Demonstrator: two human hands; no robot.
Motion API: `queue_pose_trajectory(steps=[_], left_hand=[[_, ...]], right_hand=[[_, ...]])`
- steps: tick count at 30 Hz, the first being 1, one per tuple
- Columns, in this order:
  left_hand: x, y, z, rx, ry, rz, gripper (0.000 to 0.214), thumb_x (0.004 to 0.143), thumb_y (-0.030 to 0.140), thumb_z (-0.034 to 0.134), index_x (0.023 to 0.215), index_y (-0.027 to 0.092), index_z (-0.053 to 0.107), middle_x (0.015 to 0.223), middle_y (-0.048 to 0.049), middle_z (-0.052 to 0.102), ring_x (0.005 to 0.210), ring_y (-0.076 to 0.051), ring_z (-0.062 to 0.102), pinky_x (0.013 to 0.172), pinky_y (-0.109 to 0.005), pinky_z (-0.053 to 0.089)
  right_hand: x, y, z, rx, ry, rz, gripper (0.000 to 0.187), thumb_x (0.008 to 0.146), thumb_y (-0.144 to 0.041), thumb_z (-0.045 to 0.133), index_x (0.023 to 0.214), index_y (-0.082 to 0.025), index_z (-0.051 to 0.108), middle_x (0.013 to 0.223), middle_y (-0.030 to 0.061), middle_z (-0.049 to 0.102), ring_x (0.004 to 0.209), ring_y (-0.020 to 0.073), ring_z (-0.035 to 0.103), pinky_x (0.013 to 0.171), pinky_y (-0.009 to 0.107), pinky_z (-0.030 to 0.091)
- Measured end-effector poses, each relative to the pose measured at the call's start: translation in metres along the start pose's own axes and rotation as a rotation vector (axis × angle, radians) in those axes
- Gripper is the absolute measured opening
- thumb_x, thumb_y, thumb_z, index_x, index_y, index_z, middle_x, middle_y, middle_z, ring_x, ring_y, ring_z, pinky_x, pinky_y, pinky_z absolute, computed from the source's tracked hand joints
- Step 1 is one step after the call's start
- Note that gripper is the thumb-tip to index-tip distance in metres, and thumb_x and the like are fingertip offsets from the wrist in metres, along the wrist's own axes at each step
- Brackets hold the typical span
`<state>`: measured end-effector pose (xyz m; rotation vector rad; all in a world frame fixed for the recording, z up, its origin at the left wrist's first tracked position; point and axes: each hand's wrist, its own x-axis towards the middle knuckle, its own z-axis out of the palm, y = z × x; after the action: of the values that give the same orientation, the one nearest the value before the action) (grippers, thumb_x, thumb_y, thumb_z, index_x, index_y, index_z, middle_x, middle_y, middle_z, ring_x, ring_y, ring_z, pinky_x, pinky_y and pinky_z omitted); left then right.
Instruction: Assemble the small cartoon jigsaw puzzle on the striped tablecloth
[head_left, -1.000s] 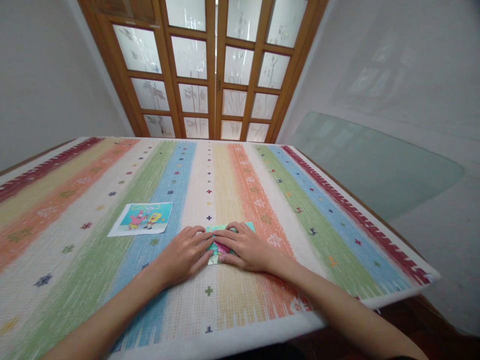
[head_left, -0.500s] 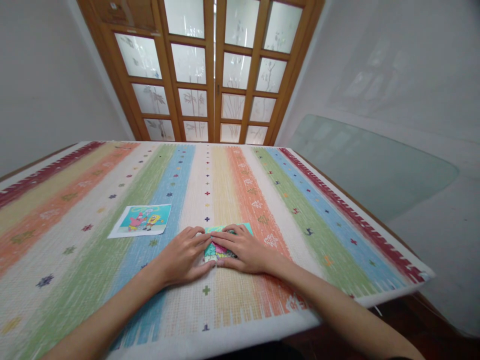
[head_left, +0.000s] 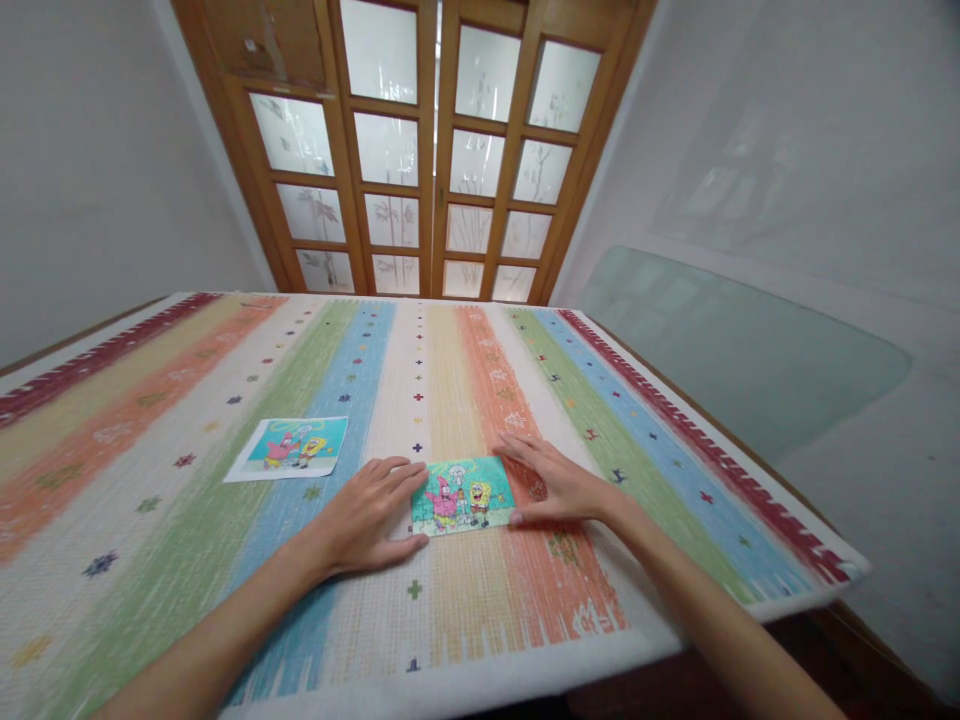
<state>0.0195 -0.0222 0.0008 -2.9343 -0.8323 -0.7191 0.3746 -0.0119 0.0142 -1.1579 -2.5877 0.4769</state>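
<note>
A small jigsaw puzzle (head_left: 463,497) lies flat on the striped cloth, its pieces joined into a cartoon picture of a pink starfish, a yellow sponge and a third figure. My left hand (head_left: 375,515) rests at its left edge, thumb and fingers apart and touching the border. At the opposite edge, my right hand (head_left: 555,480) lies with fingers and thumb spread around the right side. Neither hand covers the middle of the picture. Further left, a printed picture (head_left: 289,447) on white paper shows the same scene.
The striped cloth (head_left: 360,620) covers the table, whose front edge is close to me. Wooden doors with glass panes (head_left: 394,220) stand beyond the far edge. A pale green glass panel (head_left: 735,340) is against the right wall.
My right hand has moved right, off the face of the puzzle to its right edge, so the whole picture now shows. My left hand stays at the left side.
</note>
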Motion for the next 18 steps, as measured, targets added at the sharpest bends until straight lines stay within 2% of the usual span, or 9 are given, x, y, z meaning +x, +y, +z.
queue_pose_trajectory(steps=[5, 18], left_hand=[[-0.002, -0.004, -0.002, 0.01, -0.04, -0.034, 0.069, 0.085, 0.046, 0.066, 0.144, 0.016, 0.044, 0.136, -0.0153, 0.061, 0.122, -0.035, 0.057, 0.101, -0.051, 0.047], [-0.01, -0.019, 0.004, 0.072, -0.065, -0.06, 0.061, 0.097, 0.041, 0.054, 0.148, 0.014, 0.036, 0.143, -0.0182, 0.055, 0.131, -0.033, 0.053, 0.106, -0.048, 0.046]], right_hand=[[0.0, -0.004, 0.01, 0.042, -0.018, -0.012, 0.105, 0.073, -0.062, 0.081, 0.158, -0.024, 0.033, 0.163, 0.0147, 0.032, 0.149, 0.0342, 0.033, 0.12, 0.053, 0.034], [0.018, -0.003, 0.014, -0.005, -0.032, 0.026, 0.094, 0.082, -0.063, 0.073, 0.157, -0.02, 0.035, 0.161, 0.0171, 0.036, 0.146, 0.034, 0.039, 0.119, 0.051, 0.037]])
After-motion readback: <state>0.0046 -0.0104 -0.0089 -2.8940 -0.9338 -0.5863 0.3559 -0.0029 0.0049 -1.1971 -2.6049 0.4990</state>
